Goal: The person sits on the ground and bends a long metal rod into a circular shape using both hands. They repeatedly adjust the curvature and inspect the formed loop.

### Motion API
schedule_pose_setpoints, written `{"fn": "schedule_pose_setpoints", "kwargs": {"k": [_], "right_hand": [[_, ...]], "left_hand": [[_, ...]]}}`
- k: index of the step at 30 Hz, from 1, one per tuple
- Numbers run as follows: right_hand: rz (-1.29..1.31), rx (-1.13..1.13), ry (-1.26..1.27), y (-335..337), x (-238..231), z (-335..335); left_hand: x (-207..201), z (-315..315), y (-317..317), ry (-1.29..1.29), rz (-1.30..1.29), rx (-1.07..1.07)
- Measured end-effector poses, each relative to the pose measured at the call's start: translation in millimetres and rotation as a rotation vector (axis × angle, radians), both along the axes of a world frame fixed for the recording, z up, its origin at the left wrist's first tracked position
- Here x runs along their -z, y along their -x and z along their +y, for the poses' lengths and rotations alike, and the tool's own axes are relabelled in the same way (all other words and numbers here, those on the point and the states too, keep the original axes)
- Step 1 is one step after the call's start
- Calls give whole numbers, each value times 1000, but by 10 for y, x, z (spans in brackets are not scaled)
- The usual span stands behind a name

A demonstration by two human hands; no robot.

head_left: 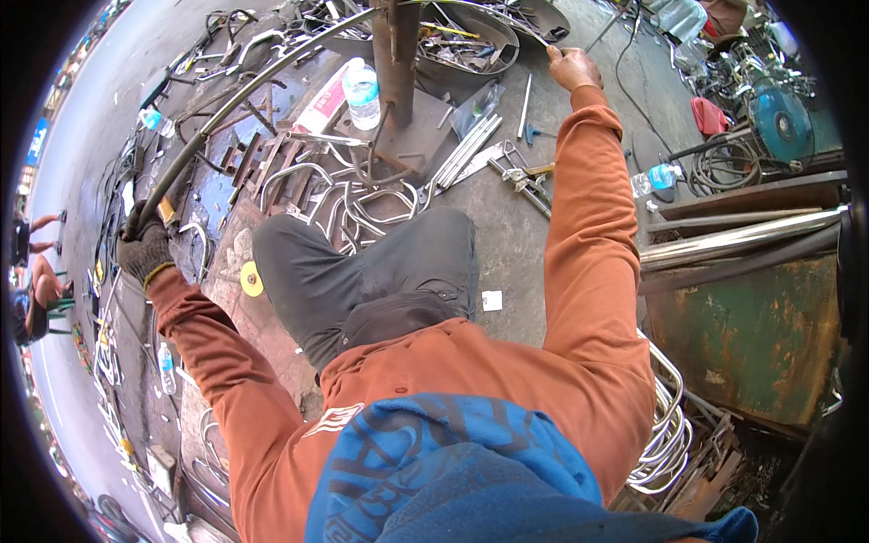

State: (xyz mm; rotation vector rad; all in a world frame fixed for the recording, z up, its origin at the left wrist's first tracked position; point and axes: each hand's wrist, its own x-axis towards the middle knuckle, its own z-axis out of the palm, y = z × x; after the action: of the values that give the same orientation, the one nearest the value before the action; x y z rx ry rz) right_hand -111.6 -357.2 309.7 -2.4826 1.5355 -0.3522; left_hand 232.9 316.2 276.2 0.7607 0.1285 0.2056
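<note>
A long, thin metal rod (237,100) spans the far side of the view in a bow, passing by an upright rusty post (395,68). My left hand (147,248), in a dark knitted glove, is closed around its left end. At the far right my bare right hand (575,69) is closed in a fist on the other, thinner-looking end. My right arm is stretched well forward. Several bent shiny metal tubes (348,210) lie by my knees, and straight tubes (468,149) lie near the post's foot. A metal clamp-like tool (523,181) rests right of them.
Metal basins of scrap (489,68) stand beyond the post. A large water bottle (362,98) is beside it; another bottle (656,179) lies right. A fan (780,125), coiled cable (724,165) and rusty green metal box (747,339) line the right. A yellow disc (251,279) sits by my knee.
</note>
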Motion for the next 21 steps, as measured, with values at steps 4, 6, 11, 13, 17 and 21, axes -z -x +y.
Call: {"fn": "schedule_pose_setpoints", "kwargs": {"k": [4,6,11,13,17,21], "right_hand": [[29,43,-79,128,18,24],[42,71,-81,148,-20,47],[75,76,-74,139,-190,115],[94,89,-37,134,-246,141],[135,149,-26,111,-316,188],[128,126,-45,168,-393,235]], "left_hand": [[176,160,-275,-1233,-235,-171],[166,387,-243,-1290,-151,-298],[106,718,-167,-1165,-60,-209],[119,668,-112,-1016,7,-173],[67,463,-19,-1232,-135,-194],[-35,427,-304,-1414,-177,-231]]}}
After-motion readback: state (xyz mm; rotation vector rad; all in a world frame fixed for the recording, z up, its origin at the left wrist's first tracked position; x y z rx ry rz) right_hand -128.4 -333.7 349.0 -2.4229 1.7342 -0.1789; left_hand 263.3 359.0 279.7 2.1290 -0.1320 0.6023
